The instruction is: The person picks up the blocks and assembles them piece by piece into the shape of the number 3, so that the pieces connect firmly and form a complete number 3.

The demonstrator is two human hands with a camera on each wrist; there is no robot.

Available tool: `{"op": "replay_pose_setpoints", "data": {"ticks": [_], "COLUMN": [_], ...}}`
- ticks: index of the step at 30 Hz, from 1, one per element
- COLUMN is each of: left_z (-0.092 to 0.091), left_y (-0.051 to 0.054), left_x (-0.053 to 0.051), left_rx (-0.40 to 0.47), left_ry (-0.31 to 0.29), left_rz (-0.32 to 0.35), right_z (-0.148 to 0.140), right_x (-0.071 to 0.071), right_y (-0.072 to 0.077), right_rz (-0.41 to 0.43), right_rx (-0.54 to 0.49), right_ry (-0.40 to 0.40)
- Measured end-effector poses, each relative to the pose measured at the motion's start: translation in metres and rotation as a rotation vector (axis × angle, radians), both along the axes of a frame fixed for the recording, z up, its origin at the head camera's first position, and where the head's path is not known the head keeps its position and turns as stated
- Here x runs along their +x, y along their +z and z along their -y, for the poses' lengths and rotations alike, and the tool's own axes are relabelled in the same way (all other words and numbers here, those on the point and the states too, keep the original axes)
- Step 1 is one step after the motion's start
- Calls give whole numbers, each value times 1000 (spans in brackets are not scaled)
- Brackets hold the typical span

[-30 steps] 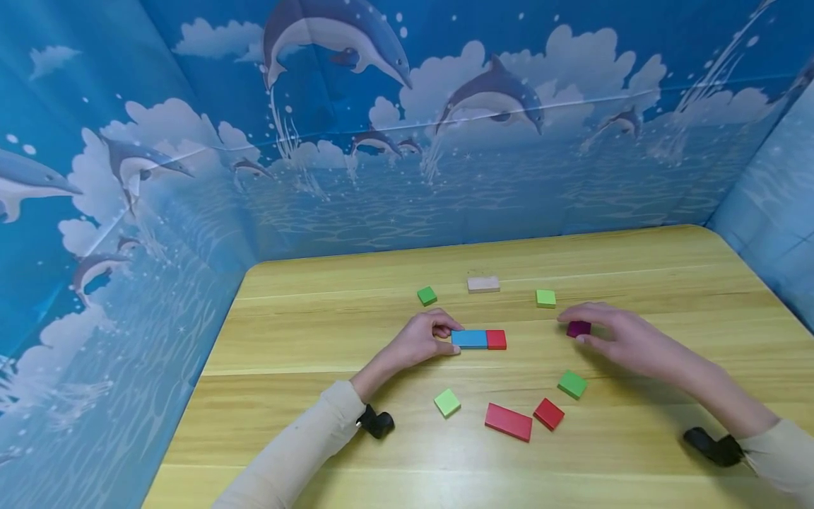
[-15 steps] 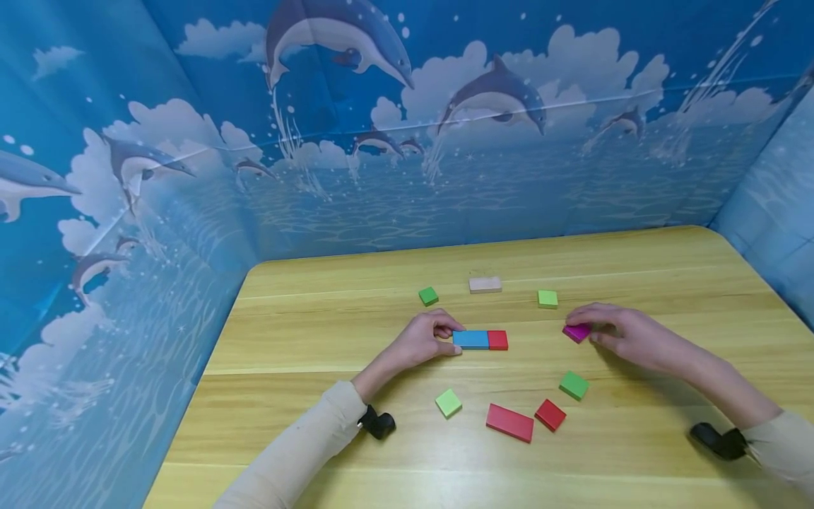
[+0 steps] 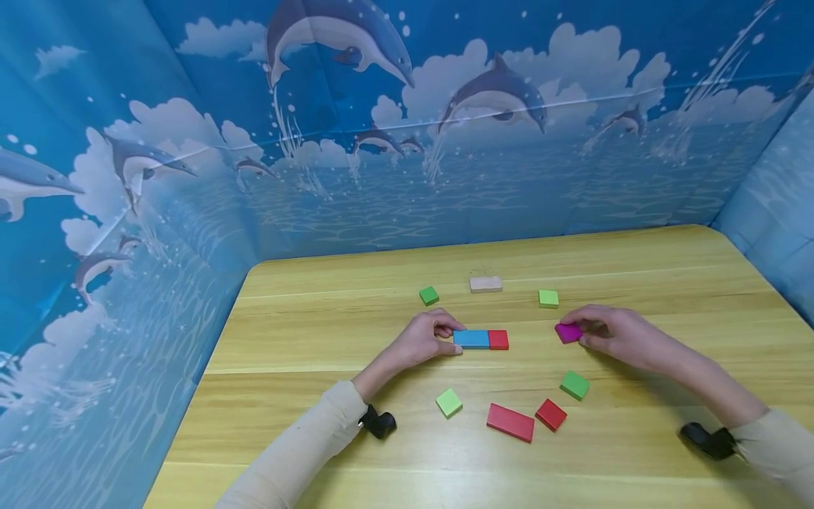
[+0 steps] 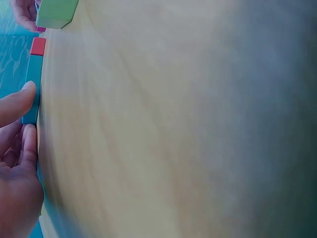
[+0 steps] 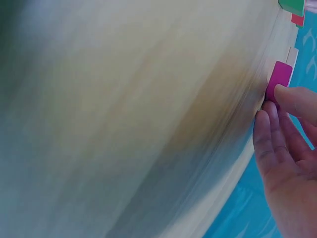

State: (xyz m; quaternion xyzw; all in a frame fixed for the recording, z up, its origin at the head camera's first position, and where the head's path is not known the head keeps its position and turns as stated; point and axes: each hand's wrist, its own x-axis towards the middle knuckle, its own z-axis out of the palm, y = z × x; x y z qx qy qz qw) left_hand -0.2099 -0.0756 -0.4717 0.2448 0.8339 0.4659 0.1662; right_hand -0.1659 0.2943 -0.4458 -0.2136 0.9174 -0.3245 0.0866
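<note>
In the head view, my left hand (image 3: 416, 343) pinches the left end of a blue rectangular block (image 3: 472, 340) lying flat on the table. A small red square block (image 3: 499, 340) sits against the blue block's right end. My right hand (image 3: 626, 338) holds a magenta block (image 3: 569, 333) between thumb and fingers, to the right of that row with a gap between. The left wrist view shows the thumb on the blue block (image 4: 32, 94). In the right wrist view, the thumb presses the magenta block (image 5: 280, 78), which is slightly tilted.
On the wooden table (image 3: 305, 311), a green block (image 3: 429, 295), a pale wooden block (image 3: 486, 284) and a lime block (image 3: 548, 298) lie behind the row. Nearer are another lime block (image 3: 449, 403), a red rectangle (image 3: 511, 423), a red square (image 3: 550, 415) and a green block (image 3: 575, 385).
My right hand has taken hold of the magenta block, turned it and carried it slightly left. The left hand has stayed at the blue block.
</note>
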Motion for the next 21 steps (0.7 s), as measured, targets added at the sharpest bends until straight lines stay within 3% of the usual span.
{"op": "replay_pose_setpoints", "data": {"ticks": [21], "left_z": [1], "left_y": [-2], "left_x": [1], "left_rx": [16], "left_ry": [-8], "left_rz": [4], "right_z": [37], "right_x": [-8], "right_y": [5], "right_rz": [24], "right_rx": [-19], "right_ry": [21]}}
